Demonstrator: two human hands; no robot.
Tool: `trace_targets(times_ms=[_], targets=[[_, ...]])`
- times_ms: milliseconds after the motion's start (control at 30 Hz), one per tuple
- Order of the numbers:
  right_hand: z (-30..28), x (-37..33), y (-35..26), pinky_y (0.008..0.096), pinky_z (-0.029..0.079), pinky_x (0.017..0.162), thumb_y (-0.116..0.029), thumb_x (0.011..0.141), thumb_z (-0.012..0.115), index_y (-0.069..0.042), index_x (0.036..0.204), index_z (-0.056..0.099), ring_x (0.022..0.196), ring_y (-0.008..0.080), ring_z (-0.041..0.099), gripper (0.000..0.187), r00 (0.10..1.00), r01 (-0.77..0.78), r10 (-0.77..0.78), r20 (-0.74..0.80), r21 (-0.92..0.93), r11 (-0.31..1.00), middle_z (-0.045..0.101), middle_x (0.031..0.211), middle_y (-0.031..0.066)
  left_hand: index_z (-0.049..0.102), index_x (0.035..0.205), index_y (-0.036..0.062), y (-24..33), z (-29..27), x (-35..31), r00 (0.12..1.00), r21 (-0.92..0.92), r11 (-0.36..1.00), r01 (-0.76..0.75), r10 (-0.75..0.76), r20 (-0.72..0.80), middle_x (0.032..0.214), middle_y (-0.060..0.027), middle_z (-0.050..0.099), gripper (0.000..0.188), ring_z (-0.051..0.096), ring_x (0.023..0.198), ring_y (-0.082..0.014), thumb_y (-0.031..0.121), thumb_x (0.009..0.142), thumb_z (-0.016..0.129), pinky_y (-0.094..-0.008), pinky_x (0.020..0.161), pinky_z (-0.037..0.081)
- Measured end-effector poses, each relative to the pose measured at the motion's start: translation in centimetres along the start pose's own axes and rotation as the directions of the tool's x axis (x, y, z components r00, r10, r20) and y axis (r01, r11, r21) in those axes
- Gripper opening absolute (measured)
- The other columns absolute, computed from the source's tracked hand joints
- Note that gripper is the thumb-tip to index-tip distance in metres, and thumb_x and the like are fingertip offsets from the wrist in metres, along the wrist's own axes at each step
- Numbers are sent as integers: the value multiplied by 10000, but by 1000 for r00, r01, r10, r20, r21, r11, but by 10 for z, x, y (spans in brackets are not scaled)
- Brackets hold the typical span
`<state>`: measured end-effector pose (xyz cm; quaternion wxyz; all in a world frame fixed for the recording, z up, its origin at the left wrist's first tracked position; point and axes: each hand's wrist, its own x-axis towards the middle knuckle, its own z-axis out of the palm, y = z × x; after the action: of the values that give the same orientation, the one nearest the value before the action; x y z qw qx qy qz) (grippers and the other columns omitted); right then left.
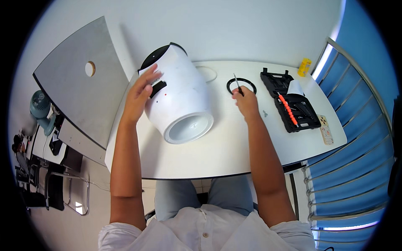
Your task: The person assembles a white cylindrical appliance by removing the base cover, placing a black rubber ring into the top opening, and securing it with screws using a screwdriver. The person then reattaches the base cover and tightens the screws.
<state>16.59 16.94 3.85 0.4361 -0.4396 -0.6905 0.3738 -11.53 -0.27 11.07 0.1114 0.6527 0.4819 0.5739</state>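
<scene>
We have the white appliance [180, 92] on its side on the left half of the table [217, 157], its black end pointing up and away toward the wall [251, 33] and its hollow end facing us. Our left hand [136, 98] is at its left side, by the black handle [158, 89], fingers loosely spread and gripping nothing; whether the fingertips touch the shell we cannot tell. Our right hand [248, 102] is closed on the screwdriver [239, 88], its thin shaft pointing up and away from us, with the black ring [253, 85] lying behind it, partly covered from our view. A white cable [216, 75] loops out from behind the appliance. Just right of our right wrist lie small bits [264, 113], too small to make out. Beyond them the open tool case [301, 111] takes up much of the right side, an orange shaft [288, 109] across it and white paper [296, 88] at its hinge. A beige strip [325, 129] lies just beside the case, and a yellow object [305, 67] stands near the far corner. A grey partition [79, 96] with a round hole bounds our left, a metal railing [347, 216] our right.
</scene>
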Motion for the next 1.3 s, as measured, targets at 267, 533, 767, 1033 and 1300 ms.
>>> trace_targets(times_ms=[267,533,767,1033,1300], targets=[[-25,29,55,390,485,807,-175,847,563,-121,1012,654,936,293,600,195,993,106,-109,45,-746,657,586,1025,95,618,1158,80,-20,21,-9,980,57,993,-105,113,-162,1373,-109,457,446,393,1284,-270,358,812,578,-389,1072,273],[-17,29,56,399,489,783,-181,828,622,-109,986,643,926,293,601,176,989,146,-63,135,-795,589,578,971,93,577,1200,44,-50,3,-42,891,102,958,-268,287,-352,1363,-171,448,483,404,1275,-298,393,878,487,-399,1073,269],[-17,27,54,407,507,689,-152,841,557,-82,848,603,820,288,618,85,929,292,-348,125,-826,482,578,885,97,562,1212,37,-61,6,-39,870,223,953,-203,280,-406,1354,-158,451,465,400,1265,-285,353,894,438,-389,1067,271],[-47,28,27,237,400,476,-165,923,471,-33,975,576,516,97,493,177,961,174,-126,-244,185,967,635,763,48,520,1264,71,-69,9,-46,847,239,971,-20,144,-512,1368,-128,430,451,360,1289,-258,297,899,381,-367,1091,229],[-42,13,6,188,338,434,-131,936,434,1,1009,542,458,57,426,186,987,45,-129,92,617,786,610,726,78,520,1260,63,-73,8,-44,849,273,960,-56,190,-493,1357,-130,443,457,368,1284,-259,315,906,379,-363,1091,227]])
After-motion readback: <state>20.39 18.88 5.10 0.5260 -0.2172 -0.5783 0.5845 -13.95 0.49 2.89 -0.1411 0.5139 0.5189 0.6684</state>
